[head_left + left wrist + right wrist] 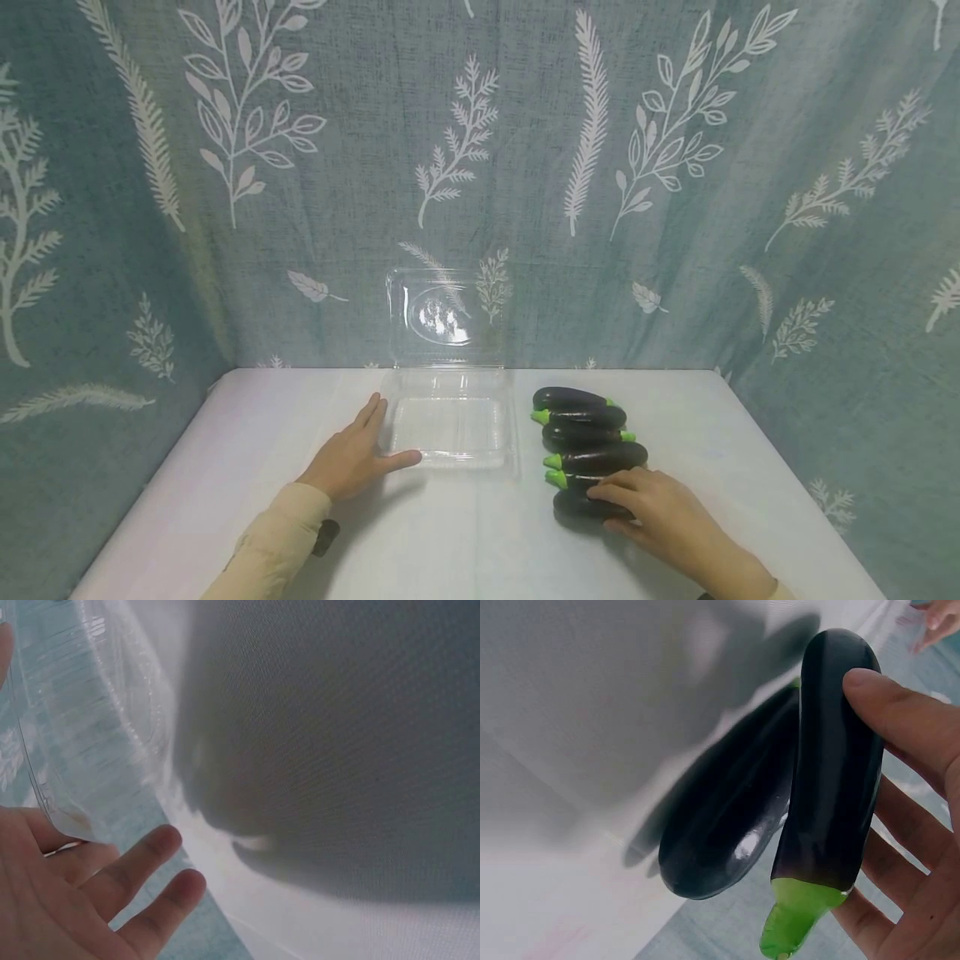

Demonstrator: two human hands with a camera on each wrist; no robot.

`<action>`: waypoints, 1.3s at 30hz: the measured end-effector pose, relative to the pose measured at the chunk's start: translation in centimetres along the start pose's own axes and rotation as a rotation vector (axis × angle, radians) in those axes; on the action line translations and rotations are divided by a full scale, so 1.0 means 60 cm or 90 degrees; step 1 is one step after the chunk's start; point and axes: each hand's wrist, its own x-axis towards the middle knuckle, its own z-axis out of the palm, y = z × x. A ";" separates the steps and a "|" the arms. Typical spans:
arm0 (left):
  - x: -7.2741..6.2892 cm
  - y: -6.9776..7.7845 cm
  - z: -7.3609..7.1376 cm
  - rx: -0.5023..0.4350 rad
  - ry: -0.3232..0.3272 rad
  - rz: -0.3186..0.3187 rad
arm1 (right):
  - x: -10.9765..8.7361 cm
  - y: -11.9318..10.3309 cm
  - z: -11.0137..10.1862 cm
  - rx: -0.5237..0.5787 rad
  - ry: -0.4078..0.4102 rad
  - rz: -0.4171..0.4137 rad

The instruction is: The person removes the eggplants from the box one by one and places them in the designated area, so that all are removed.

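A clear plastic clamshell box (450,458) stands with its lid (438,317) raised at the back. My left hand (356,454) is at its left front corner, thumb along the near rim and fingers straight along the side. In the left wrist view, the box's clear edge (45,802) meets these spread fingers (139,862). On the right, my right hand (663,508) grips the nearest eggplant (573,504), a glossy dark one. Its green stem (799,911) shows in the right wrist view, with the thumb on top and the other fingers partly hidden behind.
Several more dark eggplants (600,457) lie in a row behind the held one, their green stems pointing alternately left and right. Another eggplant (727,802) rests beside it. A white table (450,542) ends at a patterned green curtain (525,167), which also rises at both sides.
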 end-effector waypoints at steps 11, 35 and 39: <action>0.001 -0.003 0.001 0.004 0.007 0.007 | -0.005 0.000 0.012 -0.005 0.021 -0.003; 0.000 0.000 0.001 0.003 -0.001 0.005 | -0.013 0.005 0.031 -0.018 0.037 0.015; 0.000 0.002 -0.001 0.010 0.006 0.012 | -0.012 0.005 0.032 -0.026 0.046 0.018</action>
